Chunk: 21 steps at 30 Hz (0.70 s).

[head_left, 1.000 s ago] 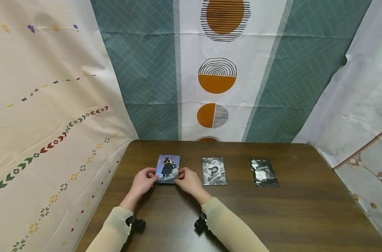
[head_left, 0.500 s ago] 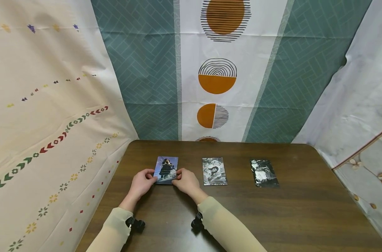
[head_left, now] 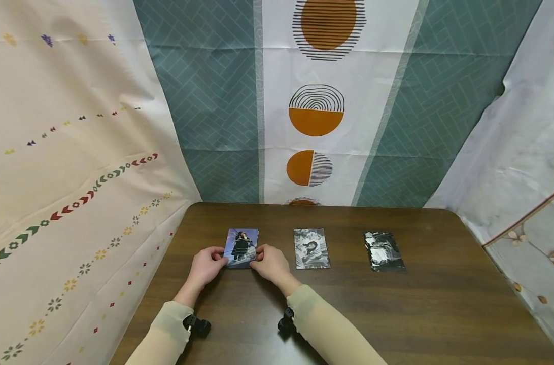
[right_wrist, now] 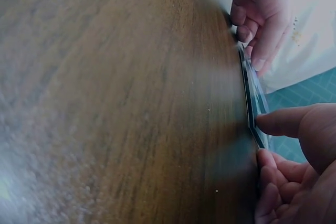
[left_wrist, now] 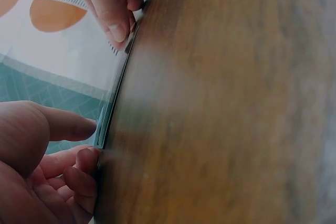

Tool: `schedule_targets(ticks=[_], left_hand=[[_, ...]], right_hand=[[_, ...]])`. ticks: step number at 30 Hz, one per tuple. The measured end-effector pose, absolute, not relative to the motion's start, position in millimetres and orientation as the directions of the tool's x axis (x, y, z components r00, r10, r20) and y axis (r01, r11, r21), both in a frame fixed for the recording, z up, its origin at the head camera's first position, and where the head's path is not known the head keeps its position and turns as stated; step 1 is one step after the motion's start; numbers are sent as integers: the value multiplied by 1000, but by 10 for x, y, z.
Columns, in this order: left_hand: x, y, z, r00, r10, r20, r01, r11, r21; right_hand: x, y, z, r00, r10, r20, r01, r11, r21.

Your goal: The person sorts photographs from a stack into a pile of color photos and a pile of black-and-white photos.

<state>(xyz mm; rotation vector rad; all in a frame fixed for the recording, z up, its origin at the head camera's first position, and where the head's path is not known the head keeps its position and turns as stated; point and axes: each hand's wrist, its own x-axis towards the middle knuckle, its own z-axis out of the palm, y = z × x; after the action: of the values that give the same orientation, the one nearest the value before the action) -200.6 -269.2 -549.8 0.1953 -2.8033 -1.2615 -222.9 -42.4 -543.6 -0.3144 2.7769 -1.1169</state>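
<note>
A purple-blue picture card (head_left: 241,245) with a dark figure printed on it lies on the left part of the table. My left hand (head_left: 206,265) pinches its lower left side, the thumb on the top face. At the lower right corner my right hand (head_left: 272,264) pinches it too. From the right wrist, the card (right_wrist: 254,98) appears edge-on at the tabletop, with more than one thin layer at its edge. How far the fingertips reach beneath it is hidden.
A grey-and-white picture card (head_left: 311,248) lies right of the hands. Farther right, a glossy black-and-white card (head_left: 384,251) lies slightly turned. Behind the brown table (head_left: 395,319) hangs a patterned curtain (head_left: 213,101); pale cloth (head_left: 76,203) borders the left side.
Both hands and the purple-blue card have shifted slightly left and toward me, mostly in the first half second. Since then they have hardly moved. The other two cards stay put.
</note>
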Motion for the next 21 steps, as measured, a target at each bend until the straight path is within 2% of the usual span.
schedule_targets(ticks=[21], left_hand=[[-2019, -2700, -5510, -991, -131, 1, -86, 659, 747]], right_hand=[[-2221, -413, -5438, -967, -252, -20, -169, 702, -692]])
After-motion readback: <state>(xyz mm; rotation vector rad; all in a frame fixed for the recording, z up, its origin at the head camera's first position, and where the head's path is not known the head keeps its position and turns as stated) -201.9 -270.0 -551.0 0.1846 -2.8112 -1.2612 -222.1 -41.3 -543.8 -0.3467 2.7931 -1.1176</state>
